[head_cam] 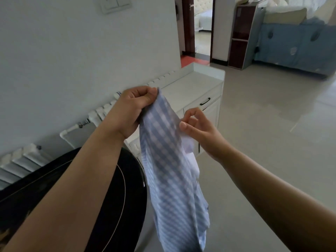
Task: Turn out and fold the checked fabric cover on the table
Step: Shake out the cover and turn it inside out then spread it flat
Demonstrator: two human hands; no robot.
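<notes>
In mid-air in front of you, above the edge of the round black glossy table (pixel 116 206), hangs the blue-and-white checked fabric cover (pixel 172 170). Your left hand (pixel 132 110) holds its top corner: the fingers are curled in and pressed together with the thumb, pinching the cloth at the highest point. From there the cover drops in one long, narrow, twisted fall to the bottom of the view, where its lower end runs out of sight. A paler white inner layer (pixel 190 155) shows along its right edge, just under your right hand (pixel 198 126).

Your right hand sits at that right edge, about a third of the way down. The thumb and forefinger are bent into a ring and the other fingers curl loosely behind; whether they grip the cloth or only touch it, you cannot tell from here.

No part of the cover lies on the table; the cloth hangs just past its right rim. To your right and ahead the pale tiled floor (pixel 263 142) is open. To the left, a white ribbed radiator (pixel 23 160) runs along the wall close behind the table, and a white cabinet with a black drawer handle (pixel 201 91) stands just beyond your hands.
</notes>
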